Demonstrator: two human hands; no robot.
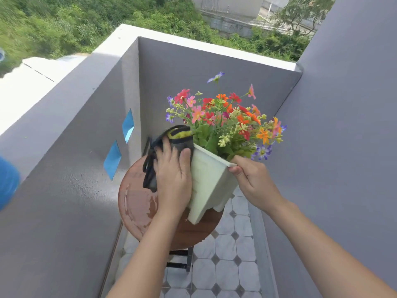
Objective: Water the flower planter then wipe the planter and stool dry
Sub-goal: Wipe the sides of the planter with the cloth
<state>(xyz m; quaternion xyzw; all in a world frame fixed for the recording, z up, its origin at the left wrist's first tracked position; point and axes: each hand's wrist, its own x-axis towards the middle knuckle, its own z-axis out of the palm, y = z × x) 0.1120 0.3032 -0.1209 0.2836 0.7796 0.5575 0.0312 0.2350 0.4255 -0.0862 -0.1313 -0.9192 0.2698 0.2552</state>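
Observation:
A white square planter [209, 181] full of colourful flowers [225, 121] is tilted to the right, lifted over a round brown stool [137, 209]. My right hand [251, 179] pinches the planter's near right rim corner. My left hand [174, 175] presses a grey cloth with a yellow inside [178, 138] flat against the planter's left wall. Wet patches shine on the stool's top at the left. The planter's bottom corner is close to the stool seat; contact cannot be told.
This is a narrow balcony corner with grey walls [193, 67] on three sides and a white-topped parapet [120, 37]. Two blue tape patches [112, 160] stick to the left wall. The tiled floor [227, 265] runs under the stool. A blurred blue object [7, 181] sits at the left edge.

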